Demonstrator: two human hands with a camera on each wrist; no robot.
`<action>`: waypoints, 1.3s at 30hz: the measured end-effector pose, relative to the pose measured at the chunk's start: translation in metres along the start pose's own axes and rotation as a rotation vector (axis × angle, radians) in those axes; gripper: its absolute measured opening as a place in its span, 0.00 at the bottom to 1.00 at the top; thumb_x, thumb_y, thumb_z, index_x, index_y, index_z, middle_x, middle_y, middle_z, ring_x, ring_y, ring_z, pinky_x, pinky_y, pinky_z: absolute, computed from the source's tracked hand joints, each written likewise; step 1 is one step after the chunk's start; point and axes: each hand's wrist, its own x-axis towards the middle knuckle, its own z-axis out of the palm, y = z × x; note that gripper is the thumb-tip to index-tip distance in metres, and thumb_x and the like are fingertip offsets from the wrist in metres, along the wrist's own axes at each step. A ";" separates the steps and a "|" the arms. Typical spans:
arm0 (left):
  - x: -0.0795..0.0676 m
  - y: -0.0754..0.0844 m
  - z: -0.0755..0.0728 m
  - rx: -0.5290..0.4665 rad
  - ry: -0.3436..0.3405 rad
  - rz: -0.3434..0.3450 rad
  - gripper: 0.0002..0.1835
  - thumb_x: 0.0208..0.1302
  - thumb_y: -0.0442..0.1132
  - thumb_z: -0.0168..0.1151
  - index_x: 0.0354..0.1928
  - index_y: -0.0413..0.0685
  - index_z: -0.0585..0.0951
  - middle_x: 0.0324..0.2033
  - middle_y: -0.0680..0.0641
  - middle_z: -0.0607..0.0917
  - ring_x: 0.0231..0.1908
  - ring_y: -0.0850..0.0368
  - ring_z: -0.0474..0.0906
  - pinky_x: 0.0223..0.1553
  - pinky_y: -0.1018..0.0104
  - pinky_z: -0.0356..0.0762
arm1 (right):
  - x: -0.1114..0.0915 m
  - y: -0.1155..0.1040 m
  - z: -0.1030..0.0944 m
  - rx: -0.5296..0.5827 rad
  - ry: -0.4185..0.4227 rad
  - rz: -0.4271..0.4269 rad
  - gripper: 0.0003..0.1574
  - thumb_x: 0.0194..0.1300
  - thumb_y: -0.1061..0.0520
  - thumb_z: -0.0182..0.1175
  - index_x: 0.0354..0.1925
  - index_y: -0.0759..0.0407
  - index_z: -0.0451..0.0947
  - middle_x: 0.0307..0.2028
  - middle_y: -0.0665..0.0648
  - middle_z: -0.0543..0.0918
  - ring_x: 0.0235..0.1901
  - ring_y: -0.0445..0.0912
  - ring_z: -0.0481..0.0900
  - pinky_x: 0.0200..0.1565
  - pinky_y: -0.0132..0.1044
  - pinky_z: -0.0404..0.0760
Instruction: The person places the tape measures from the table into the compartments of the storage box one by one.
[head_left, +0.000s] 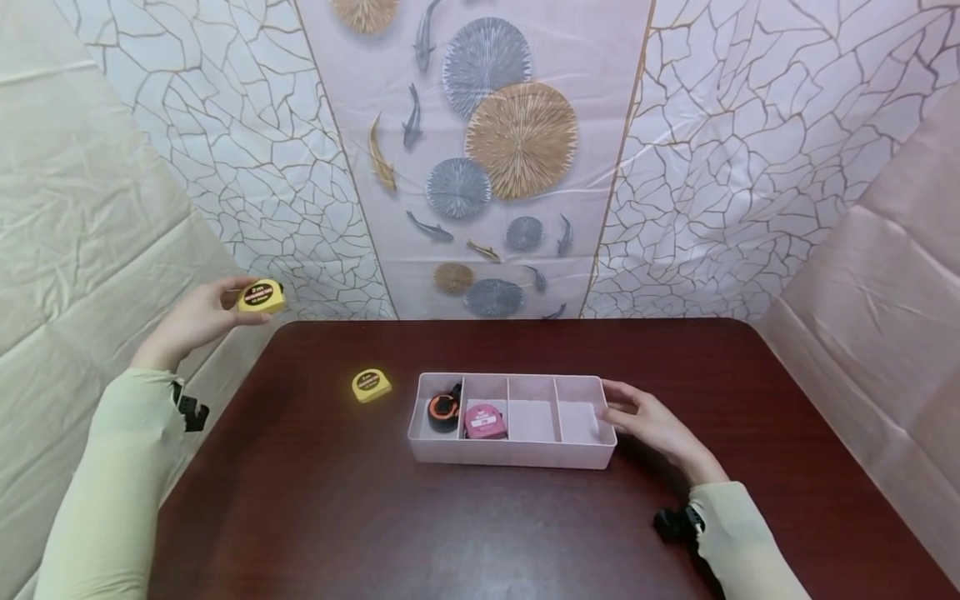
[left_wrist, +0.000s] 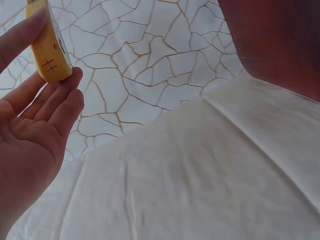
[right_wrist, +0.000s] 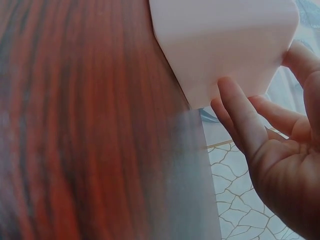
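My left hand (head_left: pixel 197 317) is raised beyond the table's left edge and pinches a yellow tape measure (head_left: pixel 261 297) between thumb and fingers. From the side, the left wrist view shows the yellow case (left_wrist: pixel 50 50) held at the fingertips. At the right end of a white divided box (head_left: pixel 510 452), my right hand (head_left: pixel 656 429) grips the end wall, fingers against its outside (right_wrist: pixel 235 107). A black-and-orange tape measure (head_left: pixel 443 412) lies in the box's leftmost compartment. Beside it, a pink tape measure (head_left: pixel 485 422) occupies the second. The two right compartments hold nothing.
Another yellow tape measure (head_left: pixel 371 385) lies on the dark red-brown table (head_left: pixel 480 533), left of the box. Patterned cloth (head_left: pixel 675 167) hangs behind the table, and pale cloth (head_left: pixel 90 217) hangs along the left side.
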 end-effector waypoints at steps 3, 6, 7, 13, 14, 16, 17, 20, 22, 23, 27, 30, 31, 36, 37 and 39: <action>0.002 0.005 -0.002 0.001 0.017 0.008 0.43 0.65 0.48 0.70 0.74 0.35 0.62 0.66 0.26 0.70 0.66 0.31 0.66 0.61 0.39 0.64 | 0.000 0.000 0.001 -0.001 0.002 0.003 0.43 0.70 0.58 0.64 0.74 0.71 0.57 0.68 0.75 0.67 0.64 0.67 0.72 0.50 0.33 0.81; 0.003 0.009 -0.002 0.020 0.028 0.012 0.43 0.64 0.51 0.70 0.74 0.36 0.63 0.66 0.27 0.71 0.66 0.32 0.66 0.61 0.40 0.64 | 0.001 0.001 0.001 -0.022 0.002 0.001 0.43 0.70 0.56 0.64 0.73 0.71 0.58 0.68 0.75 0.67 0.64 0.67 0.72 0.50 0.33 0.81; 0.004 0.011 -0.003 0.025 0.029 0.014 0.44 0.64 0.51 0.70 0.74 0.36 0.63 0.66 0.27 0.71 0.66 0.32 0.66 0.61 0.40 0.64 | 0.002 0.001 0.001 -0.025 0.005 0.004 0.43 0.70 0.56 0.65 0.73 0.71 0.58 0.68 0.74 0.68 0.64 0.67 0.72 0.51 0.34 0.81; 0.008 0.021 -0.001 0.018 0.040 0.038 0.42 0.63 0.51 0.71 0.73 0.41 0.66 0.64 0.29 0.74 0.65 0.34 0.69 0.61 0.41 0.63 | 0.002 0.001 0.000 -0.018 0.004 0.035 0.43 0.71 0.56 0.63 0.75 0.69 0.57 0.69 0.74 0.67 0.65 0.66 0.71 0.51 0.36 0.81; 0.009 0.023 -0.001 0.008 0.040 0.040 0.42 0.63 0.51 0.71 0.73 0.41 0.66 0.64 0.30 0.74 0.65 0.35 0.69 0.61 0.42 0.64 | 0.002 0.002 0.000 -0.017 0.001 0.036 0.43 0.71 0.55 0.63 0.75 0.69 0.56 0.69 0.74 0.67 0.65 0.66 0.71 0.51 0.36 0.81; 0.010 0.027 0.002 -0.014 0.039 0.044 0.42 0.63 0.51 0.72 0.73 0.41 0.66 0.64 0.31 0.74 0.65 0.36 0.69 0.61 0.44 0.65 | 0.003 0.002 0.000 -0.013 0.000 0.038 0.43 0.71 0.55 0.63 0.75 0.69 0.56 0.69 0.74 0.67 0.65 0.66 0.71 0.51 0.36 0.82; 0.011 0.029 0.003 -0.017 0.040 0.044 0.43 0.62 0.52 0.72 0.74 0.42 0.66 0.65 0.32 0.74 0.65 0.37 0.69 0.60 0.46 0.66 | 0.003 0.002 0.001 -0.009 0.002 0.040 0.43 0.71 0.55 0.63 0.75 0.68 0.56 0.69 0.74 0.67 0.65 0.65 0.71 0.50 0.36 0.82; 0.012 0.038 0.008 -0.036 0.041 0.054 0.43 0.62 0.50 0.73 0.74 0.41 0.65 0.66 0.33 0.74 0.66 0.39 0.69 0.60 0.49 0.68 | 0.004 0.004 0.002 -0.012 -0.002 0.035 0.43 0.71 0.56 0.63 0.75 0.69 0.56 0.69 0.74 0.67 0.65 0.65 0.71 0.50 0.36 0.82; 0.014 0.043 0.012 -0.029 0.042 0.076 0.42 0.63 0.48 0.72 0.73 0.40 0.65 0.66 0.34 0.74 0.67 0.38 0.69 0.62 0.48 0.67 | 0.004 0.004 0.003 -0.009 0.000 0.040 0.43 0.71 0.56 0.63 0.75 0.69 0.57 0.69 0.74 0.67 0.65 0.65 0.71 0.50 0.37 0.82; 0.016 0.046 0.014 -0.026 0.043 0.088 0.41 0.62 0.47 0.73 0.73 0.39 0.66 0.66 0.34 0.74 0.67 0.38 0.69 0.63 0.47 0.67 | 0.004 0.004 0.003 -0.010 0.002 0.041 0.43 0.71 0.56 0.63 0.75 0.69 0.57 0.69 0.74 0.67 0.65 0.65 0.71 0.50 0.37 0.82; 0.023 0.055 0.021 -0.039 0.037 0.143 0.39 0.62 0.41 0.73 0.71 0.35 0.68 0.64 0.32 0.75 0.65 0.36 0.70 0.66 0.43 0.65 | 0.004 0.003 0.002 -0.015 0.000 0.049 0.44 0.71 0.55 0.64 0.75 0.68 0.57 0.69 0.73 0.67 0.65 0.65 0.71 0.50 0.38 0.82; 0.028 0.062 0.029 -0.042 0.038 0.152 0.38 0.62 0.40 0.73 0.71 0.34 0.68 0.63 0.32 0.76 0.65 0.36 0.71 0.65 0.43 0.66 | 0.004 0.003 0.000 -0.026 -0.005 0.038 0.44 0.71 0.54 0.64 0.75 0.68 0.57 0.69 0.73 0.67 0.65 0.65 0.71 0.51 0.37 0.82; 0.030 0.064 0.031 -0.049 0.035 0.153 0.38 0.62 0.40 0.72 0.71 0.34 0.67 0.63 0.33 0.76 0.65 0.36 0.71 0.65 0.43 0.66 | 0.004 0.003 0.000 -0.025 -0.002 0.037 0.44 0.71 0.55 0.64 0.75 0.68 0.57 0.69 0.73 0.67 0.65 0.65 0.71 0.51 0.37 0.82; 0.042 0.077 0.045 -0.068 0.028 0.160 0.38 0.62 0.40 0.73 0.71 0.36 0.68 0.64 0.34 0.76 0.65 0.38 0.70 0.65 0.44 0.66 | 0.003 0.006 -0.001 -0.001 0.005 0.027 0.43 0.70 0.56 0.64 0.74 0.69 0.57 0.68 0.73 0.68 0.64 0.65 0.71 0.50 0.33 0.81; 0.044 0.080 0.047 -0.069 0.026 0.166 0.38 0.61 0.40 0.73 0.70 0.37 0.69 0.64 0.35 0.76 0.65 0.38 0.70 0.65 0.45 0.66 | 0.003 0.006 -0.001 0.003 0.007 0.027 0.43 0.70 0.56 0.64 0.74 0.69 0.58 0.68 0.73 0.68 0.64 0.65 0.72 0.49 0.33 0.81; 0.048 0.087 0.051 -0.066 0.026 0.180 0.37 0.61 0.39 0.73 0.70 0.37 0.70 0.63 0.35 0.76 0.65 0.39 0.70 0.65 0.45 0.66 | 0.003 0.007 0.000 -0.001 0.008 0.021 0.43 0.70 0.56 0.64 0.74 0.69 0.58 0.67 0.74 0.68 0.64 0.65 0.72 0.49 0.33 0.81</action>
